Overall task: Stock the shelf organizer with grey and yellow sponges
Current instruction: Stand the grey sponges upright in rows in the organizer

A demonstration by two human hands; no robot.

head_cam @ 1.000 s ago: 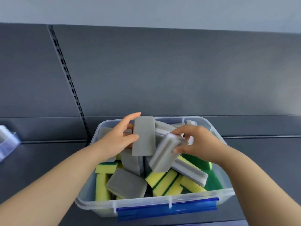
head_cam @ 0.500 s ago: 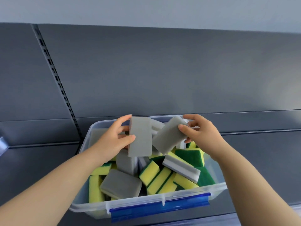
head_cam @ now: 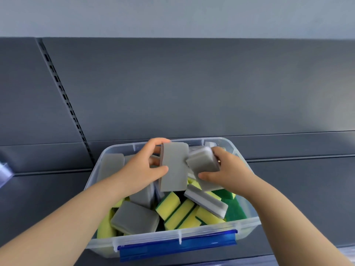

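A clear plastic bin (head_cam: 247, 225) with a blue latch sits on the dark shelf, full of grey sponges and yellow-green sponges (head_cam: 173, 210). My left hand (head_cam: 142, 169) grips an upright grey sponge (head_cam: 173, 166) above the bin, thumb on its front. My right hand (head_cam: 228, 169) holds a second grey-and-white sponge (head_cam: 203, 161) at a tilt, its corner touching the first one. Another grey sponge (head_cam: 134, 217) lies flat at the bin's front left.
The grey shelf back panel (head_cam: 192, 89) rises behind the bin, with a slotted upright (head_cam: 63, 96) at the left. A corner of a clear organizer (head_cam: 4, 171) shows at the far left edge. The dark shelf surface (head_cam: 38, 194) extends to both sides.
My right hand has brought its grey sponge down and left against the sponge in my left hand. The view has shifted a little to the left.
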